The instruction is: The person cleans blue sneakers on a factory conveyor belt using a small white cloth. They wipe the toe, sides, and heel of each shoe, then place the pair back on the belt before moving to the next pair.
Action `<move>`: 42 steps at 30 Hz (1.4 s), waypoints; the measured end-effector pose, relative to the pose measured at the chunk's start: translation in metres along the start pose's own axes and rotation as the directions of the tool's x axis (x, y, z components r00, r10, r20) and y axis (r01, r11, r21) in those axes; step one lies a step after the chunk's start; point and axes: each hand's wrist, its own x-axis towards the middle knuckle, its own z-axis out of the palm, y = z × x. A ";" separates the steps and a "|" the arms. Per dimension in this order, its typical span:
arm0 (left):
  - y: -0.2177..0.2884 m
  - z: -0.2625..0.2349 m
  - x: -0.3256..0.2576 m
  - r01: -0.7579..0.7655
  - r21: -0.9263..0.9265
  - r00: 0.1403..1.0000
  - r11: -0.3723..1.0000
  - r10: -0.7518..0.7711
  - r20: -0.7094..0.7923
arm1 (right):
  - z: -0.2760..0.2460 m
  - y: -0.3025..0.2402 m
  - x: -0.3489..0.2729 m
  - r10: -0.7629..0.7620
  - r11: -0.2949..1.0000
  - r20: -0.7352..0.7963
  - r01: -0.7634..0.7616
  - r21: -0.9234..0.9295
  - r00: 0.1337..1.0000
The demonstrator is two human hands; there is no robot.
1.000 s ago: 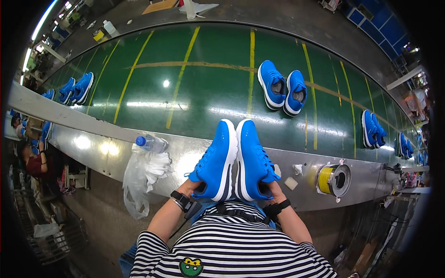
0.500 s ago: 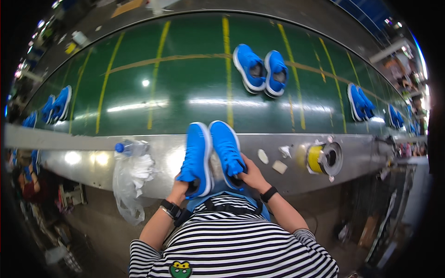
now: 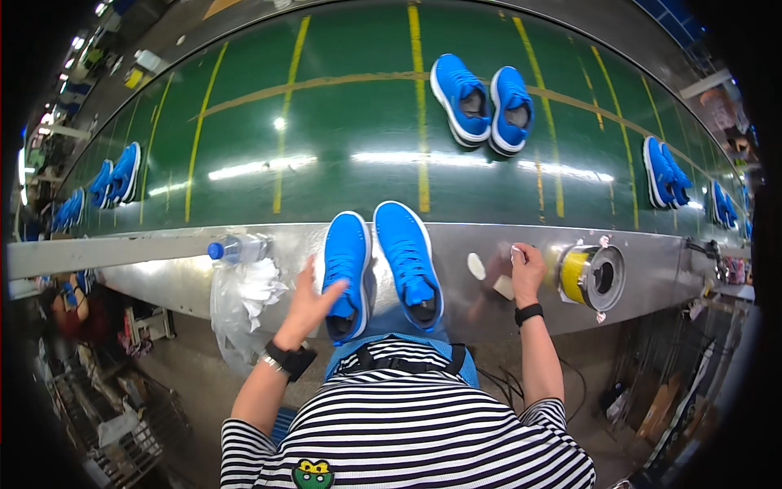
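Note:
Two blue sneakers with white soles lie side by side in front of me on the metal ledge, toes pointing away. Beside the left sneaker (image 3: 345,265) is my left hand (image 3: 306,303), open, its thumb spread over the shoe's edge; whether it touches the shoe I cannot tell. The right sneaker (image 3: 405,261) stands free of both hands. Farther right, my right hand (image 3: 529,270) is closed in a pinch over the ledge, with a crumpled white scrap (image 3: 516,253) at its fingertips, mostly hidden. Near that hand lie a white oval piece (image 3: 476,266) and a pale square block (image 3: 503,286).
A metal can with a yellow side (image 3: 575,275) stands at the ledge's right. To the left are a blue-capped bottle (image 3: 239,248), white crumpled paper (image 3: 259,284) and a clear plastic bag (image 3: 231,326). Beyond, a green conveyor belt (image 3: 350,122) carries more pairs of blue sneakers (image 3: 511,110).
Both hands have let go of the sneakers, which now rest on the ledge. My right hand has moved right and pinched the white scrap; my left has opened beside the left shoe.

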 end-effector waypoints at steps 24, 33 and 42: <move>-0.065 0.003 -0.015 -0.161 -0.494 0.984 0.855 0.177 -0.014 | 0.181 -0.231 -0.103 -0.349 0.913 0.648 0.401 0.073 0.677; -0.049 0.000 -0.016 -0.099 -0.332 0.994 0.938 0.105 0.001 | 0.213 -0.254 -0.071 -0.442 0.846 0.627 0.530 0.053 0.642; -0.050 -0.001 -0.019 -0.073 -0.341 0.997 0.937 0.080 0.007 | 0.203 -0.242 -0.073 -0.462 0.830 0.673 0.548 0.100 0.577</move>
